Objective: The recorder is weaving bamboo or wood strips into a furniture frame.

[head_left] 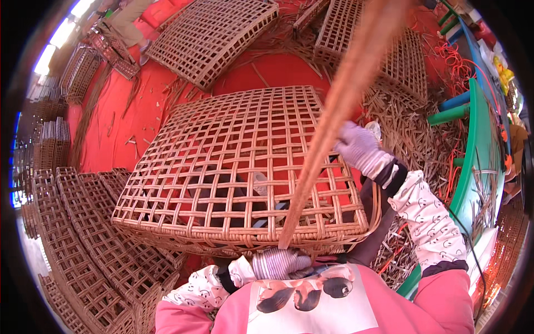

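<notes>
The left hand (280, 263), in a pale knitted glove, is closing around the lower end of a long tan cane strip (328, 125) at the bottom centre of the frame, just at the near rim of a square open-lattice woven rattan basket (222, 161). The right hand (359, 147), gloved the same way, is gripping the same strip higher up, right of centre, above the basket's far right corner. The strip is running diagonally from the near rim up to the top edge. The basket is filling the centre, lying over the person's lap. 1 stack of similar lattice panels (83, 234) is sitting lower left, more panels (214, 33) are lying at the top on the red floor (128, 122), and loose cane offcuts (411, 139) are piling up at the right
</notes>
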Tool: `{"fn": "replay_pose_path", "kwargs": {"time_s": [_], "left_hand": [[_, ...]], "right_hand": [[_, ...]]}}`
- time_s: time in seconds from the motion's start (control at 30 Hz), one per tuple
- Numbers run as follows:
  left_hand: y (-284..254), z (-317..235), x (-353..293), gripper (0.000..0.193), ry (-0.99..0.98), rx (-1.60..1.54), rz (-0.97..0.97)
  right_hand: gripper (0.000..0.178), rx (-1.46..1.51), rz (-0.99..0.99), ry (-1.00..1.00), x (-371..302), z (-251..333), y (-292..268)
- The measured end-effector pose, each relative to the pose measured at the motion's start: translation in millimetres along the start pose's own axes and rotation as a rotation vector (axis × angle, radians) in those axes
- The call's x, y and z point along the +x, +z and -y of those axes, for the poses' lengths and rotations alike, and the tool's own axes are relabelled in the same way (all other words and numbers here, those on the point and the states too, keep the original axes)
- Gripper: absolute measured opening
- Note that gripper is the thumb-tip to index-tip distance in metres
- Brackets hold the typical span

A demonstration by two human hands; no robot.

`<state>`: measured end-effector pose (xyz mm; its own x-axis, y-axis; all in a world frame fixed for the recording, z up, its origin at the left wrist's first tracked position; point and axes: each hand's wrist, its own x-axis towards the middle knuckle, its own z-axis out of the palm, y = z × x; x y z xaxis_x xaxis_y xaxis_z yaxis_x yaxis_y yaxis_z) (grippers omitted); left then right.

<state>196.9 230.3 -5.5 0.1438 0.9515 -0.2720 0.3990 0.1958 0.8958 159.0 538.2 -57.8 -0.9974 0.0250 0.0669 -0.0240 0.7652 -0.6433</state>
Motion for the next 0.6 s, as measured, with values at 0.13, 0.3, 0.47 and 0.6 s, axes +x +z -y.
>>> {"fn": "replay_pose_path", "kwargs": {"time_s": [0.13,0.3,0.47,0.6], "left_hand": [[3,1,-5,0.025,0.005,0.030,0.029],[12,12,-12,0.030,0.045,-0.010,0.001],[13,14,-10,0.032,0.110,-0.002,-0.103],[15,11,-6,0.031,-0.124,-0.714,-0.318]], "right_hand": [[0.016,0.193,0.471,-0.293,27,17,24],[0.027,0.225,0.927,0.259,51,42,32],[0.014,0.091,1.003,0.310,67,50,15],[0.009,0.112,1.080,-0.290,76,37,17]]}}
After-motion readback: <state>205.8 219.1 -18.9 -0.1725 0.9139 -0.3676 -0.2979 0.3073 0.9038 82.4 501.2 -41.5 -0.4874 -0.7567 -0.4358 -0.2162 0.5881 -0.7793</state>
